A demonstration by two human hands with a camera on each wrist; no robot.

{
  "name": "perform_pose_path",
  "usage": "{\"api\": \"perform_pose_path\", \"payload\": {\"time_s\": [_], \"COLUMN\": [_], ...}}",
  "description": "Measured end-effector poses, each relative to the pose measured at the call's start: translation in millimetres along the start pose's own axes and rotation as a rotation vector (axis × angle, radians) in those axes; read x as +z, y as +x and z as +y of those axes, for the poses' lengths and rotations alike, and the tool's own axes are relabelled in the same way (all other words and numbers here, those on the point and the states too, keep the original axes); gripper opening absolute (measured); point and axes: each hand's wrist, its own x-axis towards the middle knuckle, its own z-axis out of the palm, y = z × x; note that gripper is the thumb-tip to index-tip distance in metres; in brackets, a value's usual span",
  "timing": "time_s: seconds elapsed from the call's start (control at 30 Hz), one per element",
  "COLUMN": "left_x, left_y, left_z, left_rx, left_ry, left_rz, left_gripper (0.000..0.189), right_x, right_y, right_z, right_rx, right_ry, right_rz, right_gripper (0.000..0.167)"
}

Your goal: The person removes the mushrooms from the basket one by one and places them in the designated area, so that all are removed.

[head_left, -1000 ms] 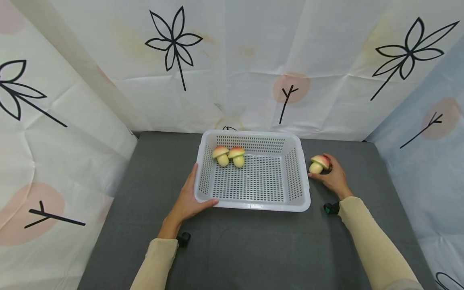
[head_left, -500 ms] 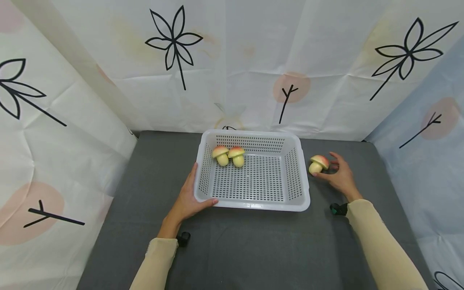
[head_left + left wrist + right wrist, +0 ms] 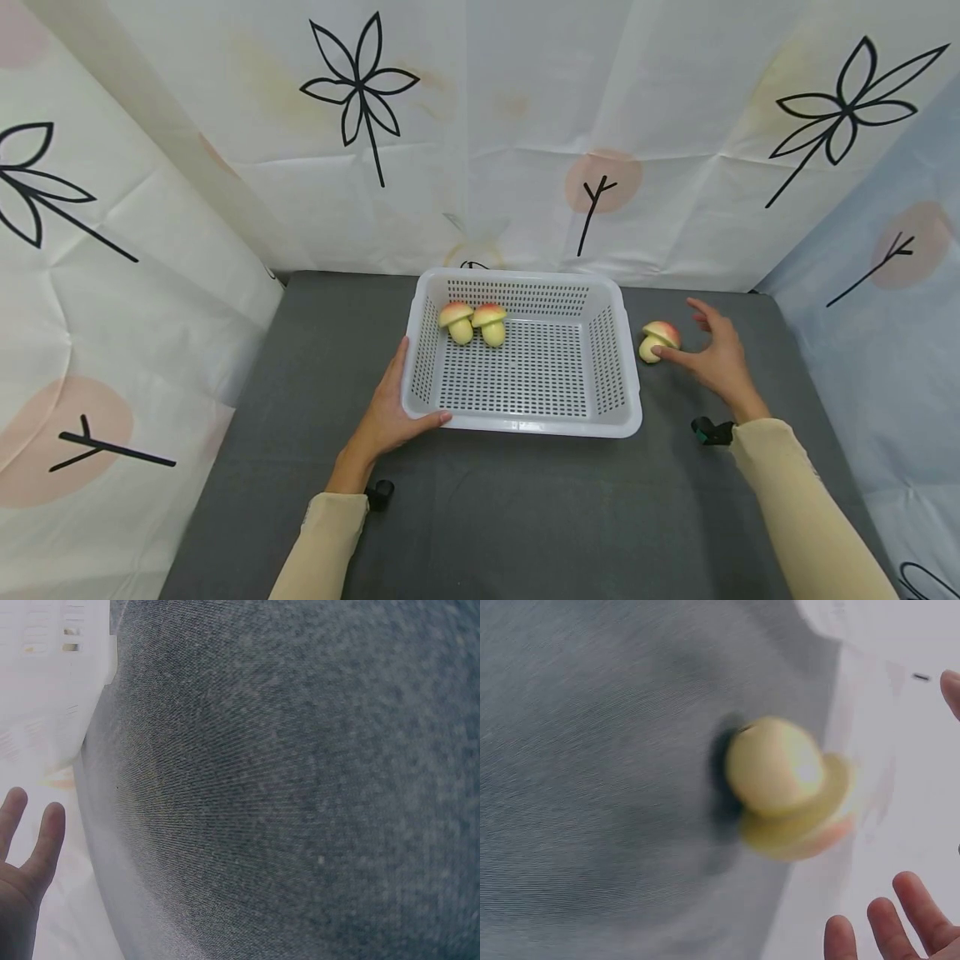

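Note:
A white plastic basket point(image 3: 517, 427) with slotted walls stands on the grey table. Two toy mushrooms, a left one point(image 3: 460, 330) and a right one point(image 3: 492, 330), lie side by side inside, with red-yellow caps and pale stems. My left hand point(image 3: 386, 417) rests at the basket's front left corner, thumb on the front rim and straight fingers along the left side. A third toy mushroom point(image 3: 651, 348) lies on the table to the right of the basket, also seen blurred as a mushroom point(image 3: 780, 769) in the right wrist view. Beside it, my right hand point(image 3: 716, 354) is spread, thumb overlapping the mushroom's stem in the head view.
White cloth walls point(image 3: 510, 108) printed with black flowers and pink circles enclose the back and sides. The dark grey table point(image 3: 525, 517) extends in front of the basket and on both sides of it.
My right hand has let go of the third mushroom and drawn away to the right, its fingers spreading. The mushroom stays on the table. My left hand and the basket have not moved.

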Motion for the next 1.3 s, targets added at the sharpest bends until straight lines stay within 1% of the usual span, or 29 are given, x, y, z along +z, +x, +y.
{"api": "perform_pose_path", "payload": {"time_s": [0.17,0.33,0.4,0.57,0.77,1.0,1.2,1.3], "left_x": [-0.1,0.0,0.3,1.0,1.0,1.0,1.0,0.9], "left_y": [-0.1,-0.2,-0.4,-0.9,-0.7,-0.5,-0.9,-1.0], "left_z": [0.2,0.3,0.3,-0.3,-0.9,-1.3,-1.4,-1.5], "left_rx": [0.004,0.008,0.011,0.009,0.010,0.009,0.003,0.003], "left_ry": [-0.005,-0.013,-0.013,-0.014,-0.010,-0.016,-0.016,-0.016], "left_rz": [0.000,-0.001,0.000,0.004,0.006,0.004,0.003,0.004], "left_gripper": [0.135,0.135,0.135,0.135,0.134,0.135,0.135,0.135], "right_x": [-5.2,-5.4,-4.2,3.0,22.6,52.2,80.7,95.3], "right_y": [-0.8,-1.6,-0.8,1.9,11.4,21.9,32.7,38.0], "right_z": [-21.8,-45.3,-55.1,-79.8,-99.0,-114.9,-121.1,-123.1], "right_rx": [-0.074,-0.151,-0.174,-0.194,-0.244,-0.233,-0.215,-0.225], "right_ry": [0.023,0.062,0.077,0.094,0.089,0.118,0.148,0.146], "right_rz": [-0.009,-0.026,-0.037,-0.085,-0.142,-0.238,-0.318,-0.351], "right_gripper": [0.099,0.097,0.097,0.097,0.097,0.098,0.097,0.097]}}
